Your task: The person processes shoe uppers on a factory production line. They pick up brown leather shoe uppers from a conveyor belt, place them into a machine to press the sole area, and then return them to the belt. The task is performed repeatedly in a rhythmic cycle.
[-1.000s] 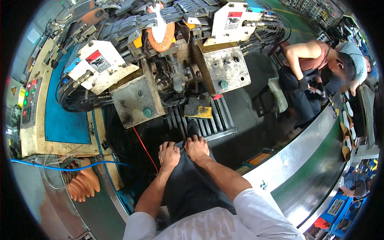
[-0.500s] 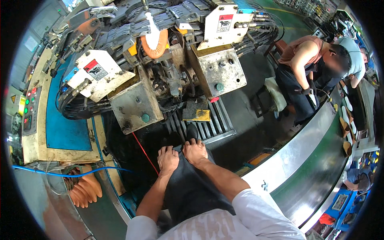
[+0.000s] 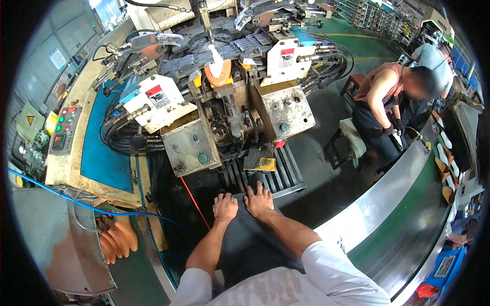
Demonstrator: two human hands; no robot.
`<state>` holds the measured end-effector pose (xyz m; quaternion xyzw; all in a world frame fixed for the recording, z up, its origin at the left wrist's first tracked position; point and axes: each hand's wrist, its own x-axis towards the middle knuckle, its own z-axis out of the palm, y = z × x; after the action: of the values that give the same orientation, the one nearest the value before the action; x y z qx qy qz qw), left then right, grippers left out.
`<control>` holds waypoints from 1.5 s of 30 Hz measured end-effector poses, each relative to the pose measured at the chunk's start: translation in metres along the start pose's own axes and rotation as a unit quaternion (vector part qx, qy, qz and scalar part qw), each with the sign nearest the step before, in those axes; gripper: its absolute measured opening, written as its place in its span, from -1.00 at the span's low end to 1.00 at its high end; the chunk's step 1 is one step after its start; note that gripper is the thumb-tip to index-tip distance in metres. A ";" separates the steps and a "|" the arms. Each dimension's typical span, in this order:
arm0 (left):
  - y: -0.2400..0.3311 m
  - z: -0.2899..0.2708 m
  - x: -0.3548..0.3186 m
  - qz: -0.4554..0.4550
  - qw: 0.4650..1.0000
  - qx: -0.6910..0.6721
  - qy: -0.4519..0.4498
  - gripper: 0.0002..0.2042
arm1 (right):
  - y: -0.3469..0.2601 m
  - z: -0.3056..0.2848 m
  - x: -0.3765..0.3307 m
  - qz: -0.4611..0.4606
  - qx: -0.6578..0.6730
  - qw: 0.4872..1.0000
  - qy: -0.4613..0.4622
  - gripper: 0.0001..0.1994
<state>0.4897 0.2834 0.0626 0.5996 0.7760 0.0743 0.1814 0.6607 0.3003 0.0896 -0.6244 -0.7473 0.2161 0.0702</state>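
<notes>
My left hand (image 3: 225,208) rests on my knee, its fingers lying bent over the dark cloth (image 3: 242,239). Beside it my right hand (image 3: 259,202) lies on the other knee with its fingers spread. Neither hand holds anything. Ahead of them stands a large lasting machine with two grey control boxes (image 3: 190,151) that carry green buttons. At its middle a tan shoe upper (image 3: 218,77) sits clamped, with a white piece (image 3: 216,56) standing up from it. Below the machine, near my foot, is a pedal with a yellow edge (image 3: 260,164).
At left are a button panel (image 3: 65,130), a blue hose (image 3: 94,206) and several tan shoe pieces (image 3: 120,238). A conveyor with a metal edge (image 3: 357,209) and green belt (image 3: 393,239) curves along the right. Beyond it a co-worker (image 3: 380,97) bends over, near several shoes (image 3: 443,168).
The whole view has shifted, so the machine appears further right and a bit lower. My right fingers are more spread; both hands stay on my knees.
</notes>
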 end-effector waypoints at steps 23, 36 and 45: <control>0.100 -0.259 0.184 0.037 0.872 -0.486 0.039 -0.41 | 0.016 -0.008 -0.010 0.031 -0.009 0.997 -0.063 -0.30; 0.167 -0.240 0.204 0.002 0.714 -0.684 -0.152 -0.42 | 0.025 -0.012 0.002 0.050 0.011 0.998 -0.031 -0.37; 0.113 -0.275 0.079 0.356 0.888 -0.173 0.233 0.00 | 0.020 -0.014 -0.005 0.047 -0.003 0.999 -0.013 -0.36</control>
<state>0.4734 0.4176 0.3388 0.7598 0.5056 0.4045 0.0581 0.6849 0.3013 0.0944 -0.6563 -0.7185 0.2252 0.0479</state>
